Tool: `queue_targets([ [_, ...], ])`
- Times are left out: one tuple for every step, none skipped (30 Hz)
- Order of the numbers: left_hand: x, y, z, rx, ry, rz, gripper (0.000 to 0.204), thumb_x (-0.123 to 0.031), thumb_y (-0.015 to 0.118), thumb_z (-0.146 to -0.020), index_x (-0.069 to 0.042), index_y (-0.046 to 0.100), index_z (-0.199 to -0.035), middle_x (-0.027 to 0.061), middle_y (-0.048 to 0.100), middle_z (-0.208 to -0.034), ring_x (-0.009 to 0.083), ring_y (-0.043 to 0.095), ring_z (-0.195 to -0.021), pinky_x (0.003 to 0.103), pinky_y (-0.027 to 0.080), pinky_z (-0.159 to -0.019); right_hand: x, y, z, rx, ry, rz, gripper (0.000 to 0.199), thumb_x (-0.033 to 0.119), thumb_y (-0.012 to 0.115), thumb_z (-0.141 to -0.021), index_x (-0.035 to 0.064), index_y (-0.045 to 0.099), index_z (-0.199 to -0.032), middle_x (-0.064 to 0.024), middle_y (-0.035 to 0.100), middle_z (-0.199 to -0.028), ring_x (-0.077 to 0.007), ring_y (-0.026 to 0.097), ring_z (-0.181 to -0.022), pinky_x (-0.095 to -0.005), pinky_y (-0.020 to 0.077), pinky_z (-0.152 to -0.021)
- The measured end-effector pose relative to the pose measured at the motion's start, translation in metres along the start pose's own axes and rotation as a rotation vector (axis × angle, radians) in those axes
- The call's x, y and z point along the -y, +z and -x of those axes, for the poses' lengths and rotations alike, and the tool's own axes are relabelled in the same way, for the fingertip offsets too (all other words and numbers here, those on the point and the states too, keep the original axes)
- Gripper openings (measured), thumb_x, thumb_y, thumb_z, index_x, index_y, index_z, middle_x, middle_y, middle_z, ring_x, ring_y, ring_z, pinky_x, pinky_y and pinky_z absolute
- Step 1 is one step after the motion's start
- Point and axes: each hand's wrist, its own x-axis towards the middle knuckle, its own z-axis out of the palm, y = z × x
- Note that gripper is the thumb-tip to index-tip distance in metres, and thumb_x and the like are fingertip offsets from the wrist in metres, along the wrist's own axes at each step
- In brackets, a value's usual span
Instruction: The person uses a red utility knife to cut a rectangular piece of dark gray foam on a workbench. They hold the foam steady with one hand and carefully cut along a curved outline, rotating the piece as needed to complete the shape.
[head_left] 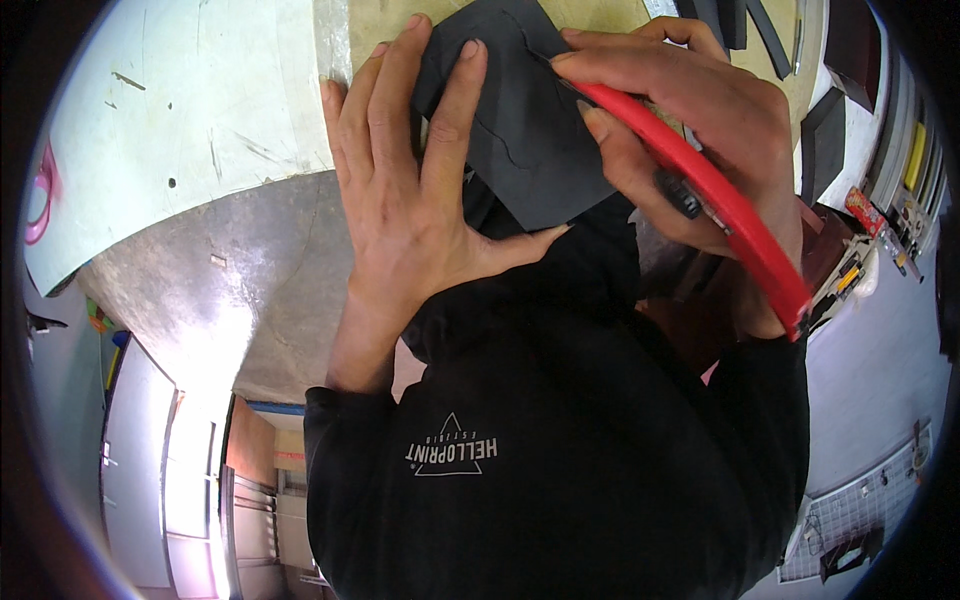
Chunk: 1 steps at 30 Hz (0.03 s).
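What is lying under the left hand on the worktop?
Under the left hand lies a dark foam sheet, pressed flat. Its left part is covered by fingers; what lies beneath the sheet cannot be seen.

This looks like a workshop. The counter is a scuffed, scratched pale slab with a rough, worn edge, and dark offcuts of sheet material lie scattered at its far right. Beside them sits a tray of small tools and oddments. Grey metal cabinets stand on the floor below
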Motion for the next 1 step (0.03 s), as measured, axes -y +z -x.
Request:
queue_targets([
  [-0.0004, -0.0002, -0.0005, 0.001, 0.001, 0.0, 0.126, -0.064, 0.093, -0.05, -0.014, 0.046, -0.156, 0.0258, 0.036, -0.159, 0.0442, 0.039, -0.146, 0.071, 0.022, -0.119, 0.0001, -0.0006, 0.0002, -0.001, 0.001, 0.0, 0.038, 0.004, 0.079, -0.08, 0.0026, 0.075, -0.117, -0.0157, 0.079, -0.108, -0.0205, 0.077, -0.08, -0.0375, 0.0522, -0.093],
])
